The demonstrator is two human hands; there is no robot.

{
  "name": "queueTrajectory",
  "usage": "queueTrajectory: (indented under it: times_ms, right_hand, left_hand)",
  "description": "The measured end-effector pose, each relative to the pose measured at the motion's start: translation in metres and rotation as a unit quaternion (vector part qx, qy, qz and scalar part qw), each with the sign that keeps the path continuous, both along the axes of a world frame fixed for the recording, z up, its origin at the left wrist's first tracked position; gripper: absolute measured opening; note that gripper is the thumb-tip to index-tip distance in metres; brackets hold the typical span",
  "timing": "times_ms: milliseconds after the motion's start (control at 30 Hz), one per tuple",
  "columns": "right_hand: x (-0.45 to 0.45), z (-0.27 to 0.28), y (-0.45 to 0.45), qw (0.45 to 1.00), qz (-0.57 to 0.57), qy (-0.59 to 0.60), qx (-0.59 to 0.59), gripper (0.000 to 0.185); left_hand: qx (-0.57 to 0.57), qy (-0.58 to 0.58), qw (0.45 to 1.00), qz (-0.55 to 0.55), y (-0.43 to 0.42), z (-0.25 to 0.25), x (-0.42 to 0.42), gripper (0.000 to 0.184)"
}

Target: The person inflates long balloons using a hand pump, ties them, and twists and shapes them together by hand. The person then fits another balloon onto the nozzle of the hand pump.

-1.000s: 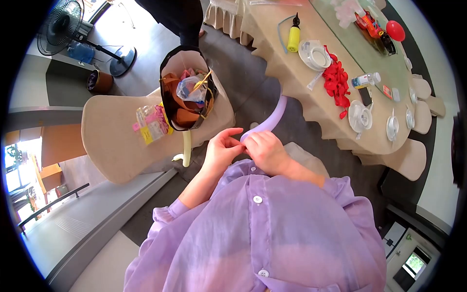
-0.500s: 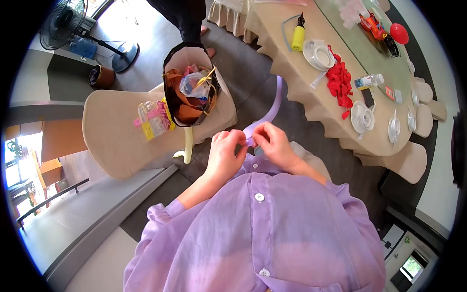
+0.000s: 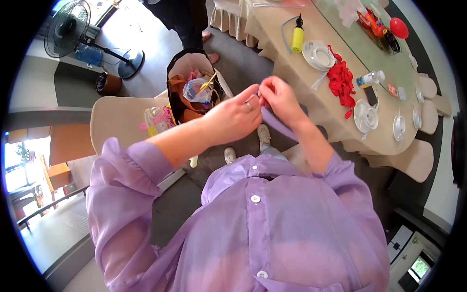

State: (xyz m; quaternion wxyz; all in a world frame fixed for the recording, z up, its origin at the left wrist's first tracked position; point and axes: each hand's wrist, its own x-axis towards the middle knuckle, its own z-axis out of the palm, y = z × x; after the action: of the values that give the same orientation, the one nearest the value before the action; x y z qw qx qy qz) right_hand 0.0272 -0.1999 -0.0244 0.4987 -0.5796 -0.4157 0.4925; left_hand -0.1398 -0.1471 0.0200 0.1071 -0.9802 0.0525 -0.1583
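Grey floor (image 3: 243, 73) runs between a cloth-covered surface (image 3: 279, 63) on the right and a padded beige chair (image 3: 114, 119) on the left. On the chair stand an open black bag (image 3: 175, 100), filled with mixed items, and a plastic packet (image 3: 154, 121). One pale yellow balloon (image 3: 194, 161) shows below the left forearm. Farther back are a standing fan (image 3: 67, 29), a brown bin (image 3: 111, 84) and another person's dark-clad legs (image 3: 192, 29), just behind the bag.

Counted on the surface: one yellow pump (image 3: 297, 40), one bottle (image 3: 368, 79), one round red balloon (image 3: 399, 28) near the far edge, and at least four round white pieces (image 3: 366, 116). Limp red balloons (image 3: 342, 80) lie in one heap, too tangled to number. Two pale shoes (image 3: 263, 134) show below the hands.

One long purple balloon (image 3: 278, 127) hangs at the hands, its body passing behind the right wrist. The left hand (image 3: 237, 118), wearing one ring, has its thumb and fingers drawn together, pinching the balloon's end. The right hand (image 3: 280, 100) is curled, its fingertips nipping the same end and meeting the left hand's. The pinched tip itself is mostly hidden.
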Motion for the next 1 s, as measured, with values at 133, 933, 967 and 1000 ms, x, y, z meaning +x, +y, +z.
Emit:
queueTrajectory:
  times_ms: [133,933,967,1000]
  right_hand:
    - [-0.001,0.007,0.012,0.989,0.024,0.143,-0.036,0.01]
    - [-0.016,-0.006,-0.022,0.991,0.045,0.083,-0.094,0.014]
    - [-0.014,-0.001,-0.018,0.993,0.016,0.043,-0.105,0.013]
    - [-0.015,0.004,-0.013,0.994,0.008,0.056,-0.093,0.014]
  left_hand:
    - [0.023,-0.056,0.996,-0.059,0.033,0.011,0.011,0.017]
    - [-0.109,0.152,0.975,0.118,0.003,0.015,-0.012,0.011]
    - [-0.109,0.152,0.975,0.119,0.003,0.015,-0.011,0.011]
    - [-0.13,0.179,0.957,0.188,0.003,0.014,-0.007,0.01]
